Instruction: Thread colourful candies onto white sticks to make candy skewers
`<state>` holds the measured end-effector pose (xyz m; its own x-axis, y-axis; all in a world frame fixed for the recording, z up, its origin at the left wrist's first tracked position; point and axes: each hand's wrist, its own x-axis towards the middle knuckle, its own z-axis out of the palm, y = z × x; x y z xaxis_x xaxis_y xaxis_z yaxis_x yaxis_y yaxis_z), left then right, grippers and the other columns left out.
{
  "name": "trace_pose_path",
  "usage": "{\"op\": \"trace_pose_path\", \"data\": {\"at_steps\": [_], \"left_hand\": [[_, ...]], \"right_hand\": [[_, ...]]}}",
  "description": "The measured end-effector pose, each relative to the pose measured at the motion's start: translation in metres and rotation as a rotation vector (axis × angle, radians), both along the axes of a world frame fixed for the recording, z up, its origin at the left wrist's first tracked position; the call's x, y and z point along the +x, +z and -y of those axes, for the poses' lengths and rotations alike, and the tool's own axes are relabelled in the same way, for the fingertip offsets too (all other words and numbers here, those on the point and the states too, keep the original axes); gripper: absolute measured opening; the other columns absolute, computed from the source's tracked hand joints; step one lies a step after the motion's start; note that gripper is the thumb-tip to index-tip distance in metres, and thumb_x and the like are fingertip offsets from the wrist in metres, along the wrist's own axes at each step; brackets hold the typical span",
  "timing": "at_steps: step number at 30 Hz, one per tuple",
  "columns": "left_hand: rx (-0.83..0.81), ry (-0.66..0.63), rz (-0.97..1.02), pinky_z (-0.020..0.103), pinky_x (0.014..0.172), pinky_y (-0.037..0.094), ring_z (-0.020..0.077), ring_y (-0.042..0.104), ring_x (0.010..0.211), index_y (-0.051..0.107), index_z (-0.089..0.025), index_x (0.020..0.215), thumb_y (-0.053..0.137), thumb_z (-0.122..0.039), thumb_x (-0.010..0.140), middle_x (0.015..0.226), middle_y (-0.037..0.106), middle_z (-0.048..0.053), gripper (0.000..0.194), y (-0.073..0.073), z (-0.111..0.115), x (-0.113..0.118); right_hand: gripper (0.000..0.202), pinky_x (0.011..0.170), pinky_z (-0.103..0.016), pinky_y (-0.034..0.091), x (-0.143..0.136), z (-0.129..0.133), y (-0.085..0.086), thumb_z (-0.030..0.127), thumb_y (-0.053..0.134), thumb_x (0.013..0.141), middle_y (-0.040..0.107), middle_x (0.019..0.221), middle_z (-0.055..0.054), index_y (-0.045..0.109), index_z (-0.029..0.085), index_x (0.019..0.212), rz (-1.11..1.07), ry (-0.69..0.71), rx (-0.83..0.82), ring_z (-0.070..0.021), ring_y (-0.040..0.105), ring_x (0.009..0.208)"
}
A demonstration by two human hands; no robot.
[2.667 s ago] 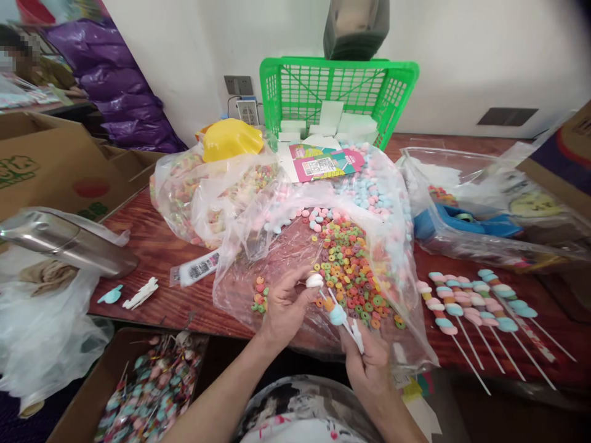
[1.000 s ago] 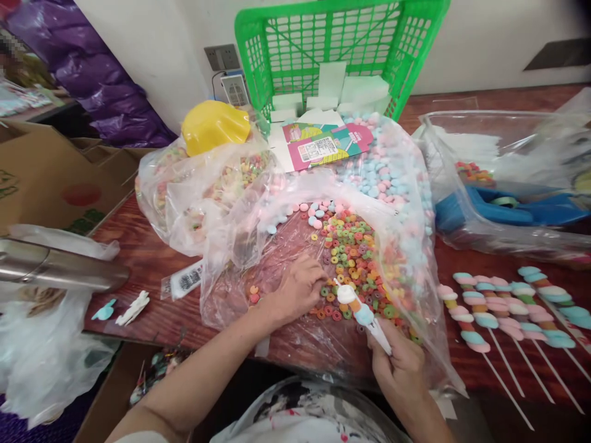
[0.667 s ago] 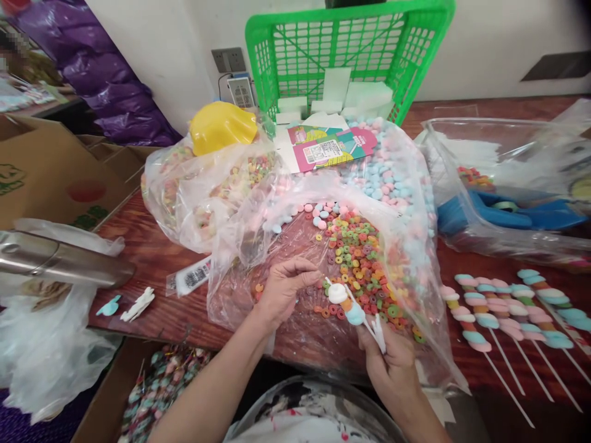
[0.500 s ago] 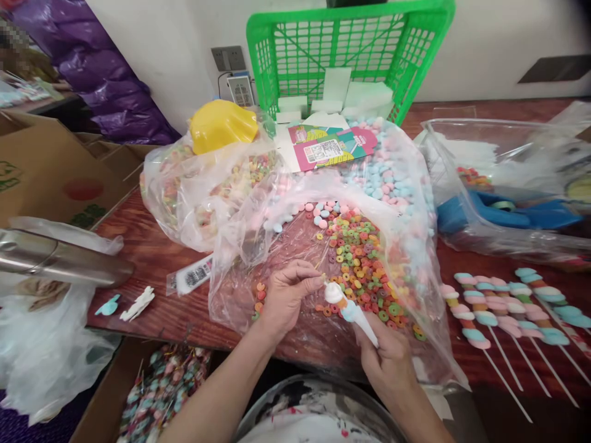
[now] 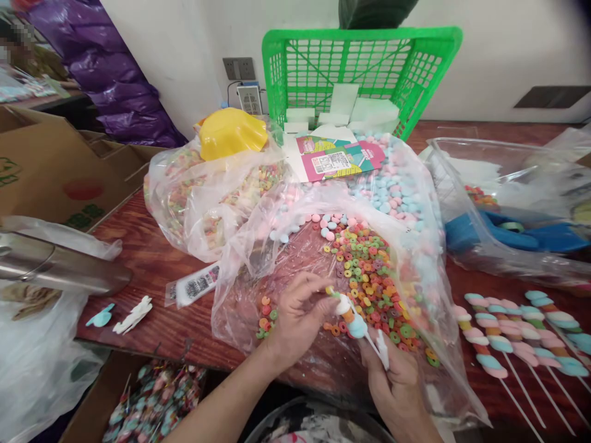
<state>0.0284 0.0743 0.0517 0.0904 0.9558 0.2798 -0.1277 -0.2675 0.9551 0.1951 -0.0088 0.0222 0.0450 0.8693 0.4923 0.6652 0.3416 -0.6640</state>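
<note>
A candy skewer (image 5: 355, 326) is held tilted over the table, with a white piece, an orange ring and a pale blue piece threaded on its white stick. My right hand (image 5: 398, 378) is closed around the lower stick, along with a white, narrow item (image 5: 383, 349) whose kind I cannot make out. At the upper end, my left hand (image 5: 300, 320) pinches by a small yellow cereal ring (image 5: 329, 290) at the stick's tip. Loose coloured cereal rings (image 5: 369, 271) and pink and blue candies (image 5: 329, 226) lie on clear plastic just beyond my hands.
Finished-looking skewers (image 5: 517, 332) lie at right, near a clear tub (image 5: 508, 151). A green basket (image 5: 360, 37), a yellow bowl (image 5: 233, 132) and printed card (image 5: 337, 161) stand behind. A steel flask (image 5: 69, 264) lies left; below is a carton of skewers (image 5: 152, 400).
The view has shifted slightly, so the scene sits lower. My left hand has come to the skewer's tip with the yellow ring, and the white item in my right hand has tilted away from the stick.
</note>
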Motion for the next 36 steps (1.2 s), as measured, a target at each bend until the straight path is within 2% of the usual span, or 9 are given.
{"op": "trace_pose_path", "data": {"at_steps": [3, 5, 8, 13, 18, 22, 28, 33, 36], "left_hand": [[-0.265, -0.032, 0.235, 0.023, 0.068, 0.049, 0.0108, 0.057, 0.073, 0.074, -0.024, 0.100, 0.076, -0.024, 0.074, 0.082, 0.061, 0.000, 0.026, 0.003, -0.011, 0.000], [-0.366, -0.139, 0.229, 0.022, 0.067, 0.048, 0.0108, 0.056, 0.071, 0.076, -0.019, 0.082, 0.078, -0.027, 0.072, 0.076, 0.062, 0.001, 0.013, 0.004, -0.019, 0.000], [-0.408, -0.260, 0.148, 0.022, 0.066, 0.046, 0.0108, 0.054, 0.068, 0.075, -0.016, 0.067, 0.079, -0.031, 0.070, 0.070, 0.061, 0.001, 0.016, 0.008, -0.030, -0.005], [-0.433, -0.318, 0.019, 0.025, 0.069, 0.046, 0.0137, 0.059, 0.074, 0.077, -0.018, 0.088, 0.082, -0.031, 0.065, 0.083, 0.068, 0.003, 0.027, 0.022, -0.046, -0.020], [-0.337, -0.419, -0.064, 0.026, 0.069, 0.044, 0.0155, 0.059, 0.073, 0.079, -0.016, 0.078, 0.076, -0.035, 0.072, 0.077, 0.069, 0.007, 0.020, 0.026, -0.050, -0.025], [-0.359, -0.403, 0.024, 0.026, 0.067, 0.043, 0.0146, 0.056, 0.070, 0.079, -0.016, 0.075, 0.079, -0.032, 0.068, 0.073, 0.066, 0.005, 0.017, 0.017, -0.035, -0.023], [-0.226, -0.378, -0.013, 0.027, 0.069, 0.043, 0.0147, 0.055, 0.073, 0.077, -0.017, 0.078, 0.074, -0.032, 0.074, 0.076, 0.062, 0.004, 0.016, 0.002, -0.012, -0.015], [-0.108, -0.393, -0.010, 0.027, 0.076, 0.044, 0.0156, 0.056, 0.080, 0.074, -0.016, 0.077, 0.064, -0.034, 0.084, 0.084, 0.059, 0.005, 0.022, -0.002, -0.012, -0.007], [-0.078, -0.380, -0.024, 0.026, 0.071, 0.043, 0.0141, 0.053, 0.074, 0.069, -0.015, 0.069, 0.059, -0.033, 0.086, 0.077, 0.057, 0.003, 0.027, -0.006, -0.015, -0.003]], "right_hand": [[0.020, 0.044, -0.021, 0.043, -0.003, -0.004, -0.004, 0.020, 0.049, 0.089, 0.058, 0.055, 0.001, 0.060, 0.020, 0.072, -0.028, -0.033, -0.008, -0.0117, 0.052, 0.043], [0.022, 0.043, -0.022, 0.043, -0.005, -0.008, -0.005, 0.022, 0.048, 0.090, 0.057, 0.053, 0.001, 0.061, 0.020, 0.072, -0.036, -0.033, -0.022, -0.0123, 0.051, 0.043], [0.022, 0.043, -0.022, 0.044, -0.005, -0.013, -0.007, 0.026, 0.049, 0.091, 0.057, 0.053, 0.001, 0.064, 0.019, 0.076, -0.031, -0.030, -0.043, -0.0126, 0.051, 0.043], [0.021, 0.045, -0.025, 0.045, 0.002, -0.017, -0.012, 0.030, 0.051, 0.089, 0.060, 0.055, -0.001, 0.069, 0.020, 0.082, 0.018, -0.106, -0.080, -0.0156, 0.053, 0.045], [0.020, 0.047, -0.025, 0.047, -0.002, -0.016, -0.015, 0.028, 0.051, 0.088, 0.061, 0.058, -0.002, 0.070, 0.020, 0.087, 0.010, -0.108, -0.085, -0.0159, 0.055, 0.047], [0.019, 0.045, -0.024, 0.044, -0.010, -0.007, -0.021, 0.027, 0.050, 0.090, 0.056, 0.054, 0.000, 0.067, 0.020, 0.083, -0.026, -0.117, -0.100, -0.0142, 0.051, 0.046], [0.023, 0.048, -0.022, 0.041, -0.011, 0.002, -0.031, 0.028, 0.049, 0.093, 0.050, 0.057, 0.003, 0.058, 0.019, 0.074, -0.100, -0.027, -0.166, -0.0120, 0.048, 0.050], [0.028, 0.050, -0.023, 0.038, -0.011, -0.001, -0.029, 0.032, 0.046, 0.095, 0.048, 0.058, 0.004, 0.054, 0.019, 0.072, -0.098, -0.036, -0.204, -0.0110, 0.045, 0.051], [0.033, 0.051, -0.024, 0.038, -0.013, -0.002, -0.026, 0.034, 0.046, 0.095, 0.048, 0.058, 0.003, 0.052, 0.019, 0.067, -0.052, -0.056, -0.190, -0.0113, 0.045, 0.052]]}}
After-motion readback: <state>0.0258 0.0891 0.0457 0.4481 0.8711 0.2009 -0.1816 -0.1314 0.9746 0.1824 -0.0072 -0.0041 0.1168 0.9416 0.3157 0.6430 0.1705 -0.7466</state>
